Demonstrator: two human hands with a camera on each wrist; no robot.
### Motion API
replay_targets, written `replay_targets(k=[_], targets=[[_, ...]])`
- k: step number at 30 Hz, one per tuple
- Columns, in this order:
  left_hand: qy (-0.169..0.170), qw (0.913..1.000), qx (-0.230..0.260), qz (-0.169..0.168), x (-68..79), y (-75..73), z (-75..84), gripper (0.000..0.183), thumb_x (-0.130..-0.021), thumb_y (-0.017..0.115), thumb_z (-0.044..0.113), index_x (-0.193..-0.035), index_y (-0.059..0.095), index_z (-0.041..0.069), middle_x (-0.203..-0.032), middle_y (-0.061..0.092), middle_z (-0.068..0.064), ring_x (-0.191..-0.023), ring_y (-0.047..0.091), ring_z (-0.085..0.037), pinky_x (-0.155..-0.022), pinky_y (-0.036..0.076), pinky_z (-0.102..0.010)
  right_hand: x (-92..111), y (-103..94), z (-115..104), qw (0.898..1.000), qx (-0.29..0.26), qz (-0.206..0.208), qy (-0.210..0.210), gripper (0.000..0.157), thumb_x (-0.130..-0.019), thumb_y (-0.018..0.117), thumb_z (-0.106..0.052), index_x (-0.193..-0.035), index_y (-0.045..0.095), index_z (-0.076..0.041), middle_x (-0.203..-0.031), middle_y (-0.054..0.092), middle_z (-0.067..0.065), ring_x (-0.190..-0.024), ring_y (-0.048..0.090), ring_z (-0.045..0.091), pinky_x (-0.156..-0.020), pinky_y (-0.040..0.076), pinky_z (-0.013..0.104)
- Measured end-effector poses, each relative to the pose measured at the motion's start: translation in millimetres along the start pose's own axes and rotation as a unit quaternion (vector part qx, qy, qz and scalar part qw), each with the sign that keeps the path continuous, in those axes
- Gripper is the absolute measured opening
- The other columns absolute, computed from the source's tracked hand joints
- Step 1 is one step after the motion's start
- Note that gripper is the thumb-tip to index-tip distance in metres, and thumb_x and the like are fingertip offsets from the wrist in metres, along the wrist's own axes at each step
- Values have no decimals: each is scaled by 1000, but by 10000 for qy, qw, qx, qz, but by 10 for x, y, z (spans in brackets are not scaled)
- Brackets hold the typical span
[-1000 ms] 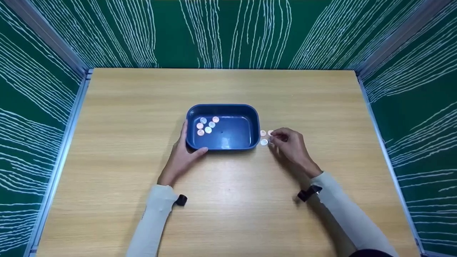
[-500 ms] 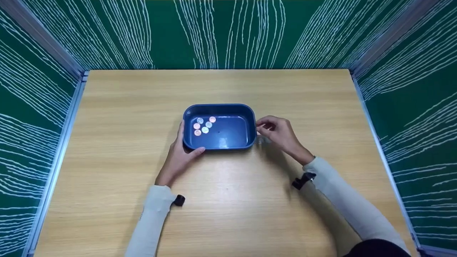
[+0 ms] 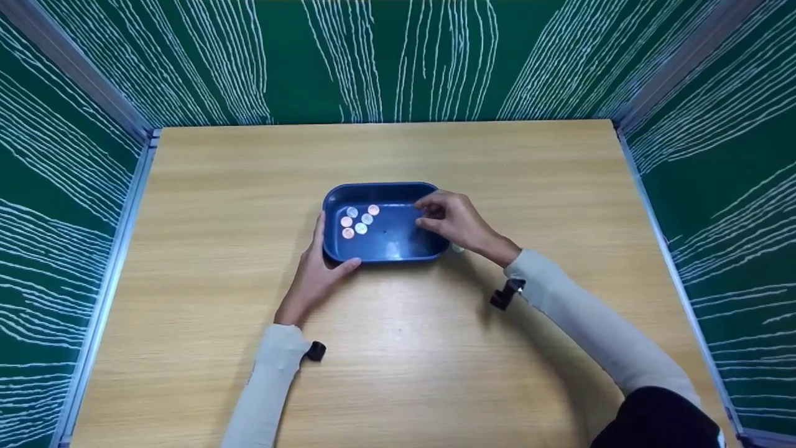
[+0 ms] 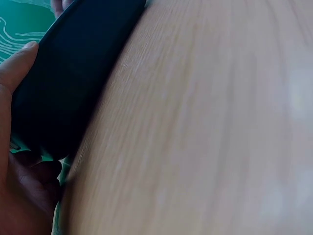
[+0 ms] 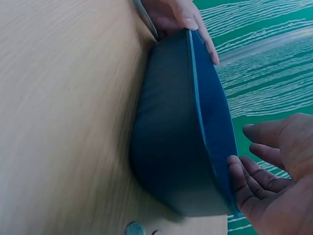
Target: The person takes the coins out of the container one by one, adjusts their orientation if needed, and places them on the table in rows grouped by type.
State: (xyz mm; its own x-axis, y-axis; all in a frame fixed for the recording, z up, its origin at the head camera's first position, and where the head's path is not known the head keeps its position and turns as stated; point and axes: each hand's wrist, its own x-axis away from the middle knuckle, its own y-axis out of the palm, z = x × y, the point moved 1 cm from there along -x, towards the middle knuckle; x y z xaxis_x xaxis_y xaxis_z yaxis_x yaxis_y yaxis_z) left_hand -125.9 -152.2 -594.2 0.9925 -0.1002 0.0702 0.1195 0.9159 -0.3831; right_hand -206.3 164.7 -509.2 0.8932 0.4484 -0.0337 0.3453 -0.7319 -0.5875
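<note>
A blue plastic tub stands on the table, with several copper-coloured and silvery coins on the left part of its floor. My left hand grips the tub's left end. In the left wrist view, its thumb lies along the rim and the other fingers bend against the wall. Over the tub's right end hovers my right hand, thumb and fingers apart. The right wrist view shows no coin between those fingers, though the hand hides part of the tub floor in the head view.
Just outside the tub's right end, a silvery coin lies on the table, partly covered by the right hand. Another coin is cut off by the right wrist view's edge. Green walls with white wavy lines enclose the wooden table.
My right hand has lifted from the coins beside the tub and moved left over its right end, its fingers spreading wider. My left hand stays on the tub.
</note>
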Motion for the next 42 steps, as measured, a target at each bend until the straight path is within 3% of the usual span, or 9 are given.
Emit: replay_targets(k=[9,20,26,36,42], targets=[[155,9999,-2,29,2,-7,-19,121,-95,88,45,-178,1,38,-183,19,-9,-164,31,-33,-132,26,-56,-286,149,-16,9963,336,-735,-299,33,-98,82,-2,-130,77,6,-126,74,23,-112,74,33,-98,60,50],[205,9998,-1,58,14,-7,-16,120,-96,88,43,-179,2,36,-184,18,-7,-164,31,-33,-133,26,-54,-540,394,59,9870,840,-1154,-739,34,-94,84,-2,-126,78,8,-120,77,22,-107,74,34,-96,59,46],[261,9996,-3,94,6,-6,-2,120,-95,89,41,-179,4,32,-183,21,-8,-163,33,-33,-133,26,-54,-631,491,64,9827,889,-1449,-732,35,-94,85,-4,-128,79,5,-122,78,19,-106,73,32,-96,60,43],[188,9998,-61,77,2,-19,-13,120,-95,88,42,-180,4,29,-183,22,-9,-163,33,-33,-133,26,-54,-791,644,77,9848,799,-1516,-289,37,-99,82,-8,-135,77,-1,-104,80,12,-90,71,19,-82,57,35],[268,9996,-34,100,8,-18,5,121,-94,89,39,-179,4,31,-182,22,-10,-163,33,-32,-133,26,-53,-869,724,144,9881,769,-1251,-449,31,-97,82,-8,-127,81,-1,-98,81,9,-83,70,13,-78,55,32]])
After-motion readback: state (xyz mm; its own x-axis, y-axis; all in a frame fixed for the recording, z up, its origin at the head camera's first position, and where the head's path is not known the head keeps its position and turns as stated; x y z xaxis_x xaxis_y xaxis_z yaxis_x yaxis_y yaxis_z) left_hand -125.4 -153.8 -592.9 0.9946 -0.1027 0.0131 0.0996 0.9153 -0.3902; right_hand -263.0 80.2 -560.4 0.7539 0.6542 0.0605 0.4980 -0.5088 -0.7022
